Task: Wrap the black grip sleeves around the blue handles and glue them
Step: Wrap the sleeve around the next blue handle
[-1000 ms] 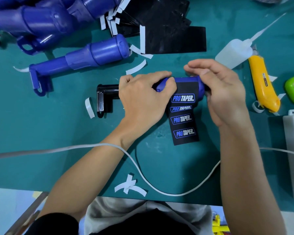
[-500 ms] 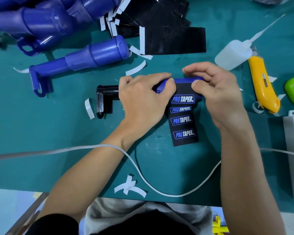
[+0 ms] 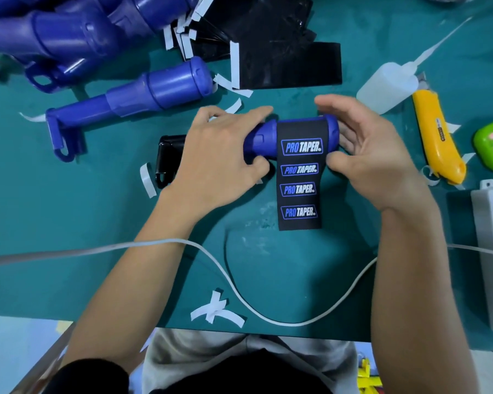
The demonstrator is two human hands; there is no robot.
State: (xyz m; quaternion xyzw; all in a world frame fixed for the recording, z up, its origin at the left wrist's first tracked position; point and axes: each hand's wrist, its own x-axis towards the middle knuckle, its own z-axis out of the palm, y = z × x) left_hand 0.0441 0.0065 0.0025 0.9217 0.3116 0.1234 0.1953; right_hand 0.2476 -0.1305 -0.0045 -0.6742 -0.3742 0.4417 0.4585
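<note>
Step in hand: wrap just begun, no glue on yet as far as I can see. The blue handle (image 3: 261, 137) sits mid-counter (image 3: 69, 223), its long axis running left-right, fat capped end toward the person's right and narrow end toward their left, where a black bracket (image 3: 170, 155) sticks out past the knuckles. The left hand (image 3: 219, 157) has its grip clamped round the narrow part, fingers over the top and thumb under. The right hand (image 3: 373, 155) cups the capped end, its grip closed on it, fingers curled over the far side and thumb against the sleeve's right edge. The black grip sleeve (image 3: 299, 177) has its top end draped over the fat part; the rest lies flat on the counter, trailing toward the person, logos up, long axis square to the handle. Next move, my read: roll the handle or pull the tail round, keeping the sleeve taut and square between shoulder and cap so the edges meet clean. Then the seam needs glue; the glue bottle (image 3: 387, 86) lies just beyond the right hand.
</note>
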